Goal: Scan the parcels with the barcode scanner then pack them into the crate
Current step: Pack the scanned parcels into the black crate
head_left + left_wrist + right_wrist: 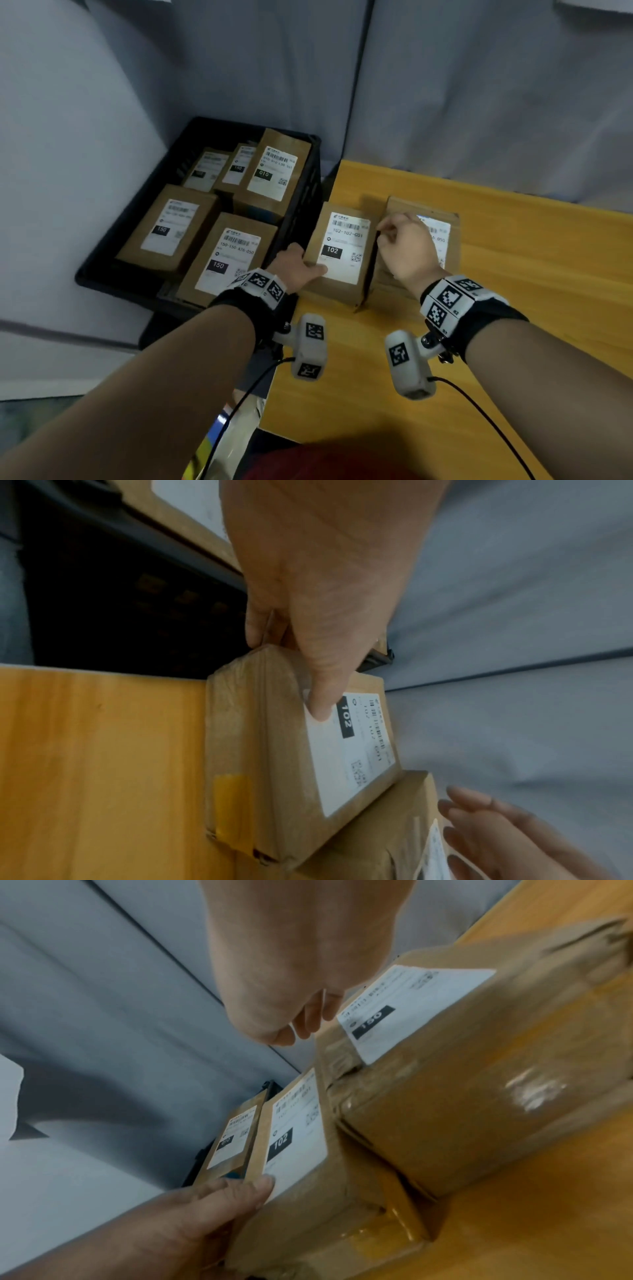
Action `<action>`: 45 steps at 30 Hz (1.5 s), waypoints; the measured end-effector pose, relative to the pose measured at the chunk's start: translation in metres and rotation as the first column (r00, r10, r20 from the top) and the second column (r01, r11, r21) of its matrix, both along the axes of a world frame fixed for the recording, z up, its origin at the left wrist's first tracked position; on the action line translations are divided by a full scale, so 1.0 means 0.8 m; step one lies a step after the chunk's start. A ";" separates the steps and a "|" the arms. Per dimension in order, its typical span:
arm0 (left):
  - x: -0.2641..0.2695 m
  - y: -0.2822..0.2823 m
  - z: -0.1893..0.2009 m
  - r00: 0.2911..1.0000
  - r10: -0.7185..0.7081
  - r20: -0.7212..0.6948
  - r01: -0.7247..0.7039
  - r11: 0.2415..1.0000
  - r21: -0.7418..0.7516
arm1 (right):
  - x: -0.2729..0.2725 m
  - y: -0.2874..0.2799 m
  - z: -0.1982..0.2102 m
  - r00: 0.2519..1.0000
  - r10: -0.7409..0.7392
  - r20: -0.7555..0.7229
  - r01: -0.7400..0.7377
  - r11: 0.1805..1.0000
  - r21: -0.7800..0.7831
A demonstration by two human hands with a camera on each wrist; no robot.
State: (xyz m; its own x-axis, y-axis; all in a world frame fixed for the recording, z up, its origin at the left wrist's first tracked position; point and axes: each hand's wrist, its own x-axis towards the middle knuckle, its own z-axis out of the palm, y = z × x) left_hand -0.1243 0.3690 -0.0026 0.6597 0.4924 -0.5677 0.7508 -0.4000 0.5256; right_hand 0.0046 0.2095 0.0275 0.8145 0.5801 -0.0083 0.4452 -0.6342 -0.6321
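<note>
The yellow table (479, 342) carried the two parcels not yet packed, and the black crate (301, 212) was set against its left edge, apparently so that a parcel could be passed across with little travel. Five parcels were already laid label-up inside the crate, in two rows and close together, presumably to save room and keep the codes readable.

The larger parcel (462, 1096) stood at the right on the table, its label facing up and partly hidden in the head view. Its left flank was touched by the parcel marked 102 (337, 253), which sat at the table's left edge, nearest the crate, and was judged to be the next one to go in.

The left hand (296, 267) was closed on the near left corner of the 102 parcel, thumb pressed on the label and fingers curled down over the left side, a hold suited to lifting it sideways. The right hand (407, 246) was held over the seam between the two parcels with its fingers loosely curled and nothing gripped, probably ready to support the right side of the 102 parcel.

No barcode scanner could be found in any view, so whether the 102 parcel had been scanned could not be told.
</note>
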 end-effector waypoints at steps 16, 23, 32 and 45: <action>-0.035 -0.040 -0.037 0.925 0.375 0.067 -0.314 0.849 -0.425 | -0.021 -0.020 -0.019 0.997 0.014 -0.076 -0.010 0.998 0.055; -0.051 -0.034 -0.025 0.716 0.647 0.261 -0.432 0.705 -0.562 | -0.032 0.010 -0.005 0.985 -0.084 -0.150 0.085 0.996 0.001; -0.071 0.048 0.059 0.647 0.587 0.487 -0.293 0.781 -0.552 | -0.053 0.089 0.029 0.843 0.057 -0.535 0.209 0.882 0.422; -0.116 0.272 0.102 0.716 0.597 0.363 -0.369 0.764 -0.529 | -0.098 0.314 0.046 0.613 0.314 -0.725 0.059 0.897 0.438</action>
